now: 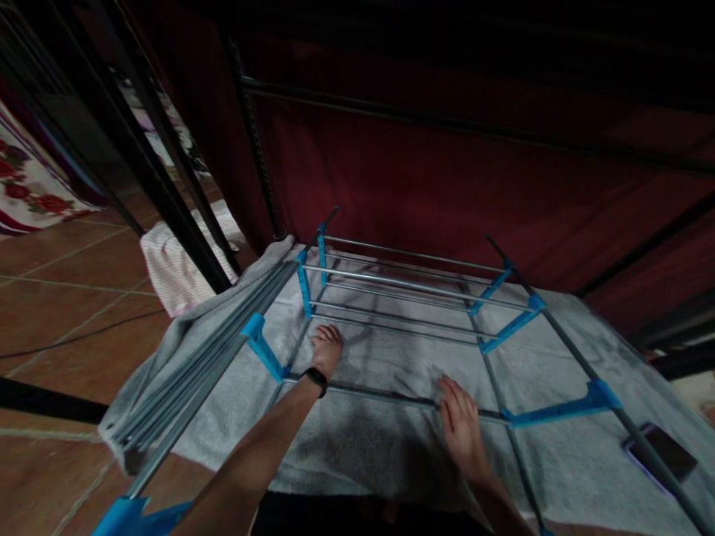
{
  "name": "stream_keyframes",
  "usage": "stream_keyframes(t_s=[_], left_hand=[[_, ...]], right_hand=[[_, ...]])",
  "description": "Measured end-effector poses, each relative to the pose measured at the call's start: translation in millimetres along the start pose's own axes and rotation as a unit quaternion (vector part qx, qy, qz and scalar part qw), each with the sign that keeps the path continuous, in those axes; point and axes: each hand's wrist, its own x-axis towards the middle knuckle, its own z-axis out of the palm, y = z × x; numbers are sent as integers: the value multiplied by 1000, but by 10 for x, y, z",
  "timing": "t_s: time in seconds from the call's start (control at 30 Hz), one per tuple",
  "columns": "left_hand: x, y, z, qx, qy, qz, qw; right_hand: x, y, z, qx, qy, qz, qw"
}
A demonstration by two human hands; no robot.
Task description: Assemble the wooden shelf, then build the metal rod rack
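Note:
A partly assembled rack of grey metal tubes and blue plastic brackets lies on a grey blanket [385, 454]. My left hand [327, 348], with a dark band on its wrist, reaches over the near crossbar [380, 394]. Its fingers are spread loosely inside the frame, by the left lower tube [296, 350]. Lower right, my right hand [461, 424] lies with fingers stretched out at the same crossbar, left of a blue bracket [558, 409]. Neither hand grips anything visible. Several crossbars [413, 286] join blue brackets [304, 286] at the far end.
Several loose grey tubes [217, 350] lie bundled along the left side. A phone [662, 454] rests near the right long tube [575, 350]. Black posts [161, 186] and a dark red curtain [418, 186] stand behind. Striped cloth [173, 268] lies on the tiled floor [72, 313].

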Motion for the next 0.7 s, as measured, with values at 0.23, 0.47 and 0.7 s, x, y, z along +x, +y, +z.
stream_keyframes(t_s=[0.23,0.47,0.7], left_hand=[[-6,27,1,21,-1,0,1000],[-1,3,-113,40,6,8,999],[2,-175,-236,63,-6,43,997]], right_hand=[[-1179,-93,184,37,-48,-38,997],[-1086,-94,137,17,-53,-63,996],[-993,-227,1,11,-59,-75,995]])
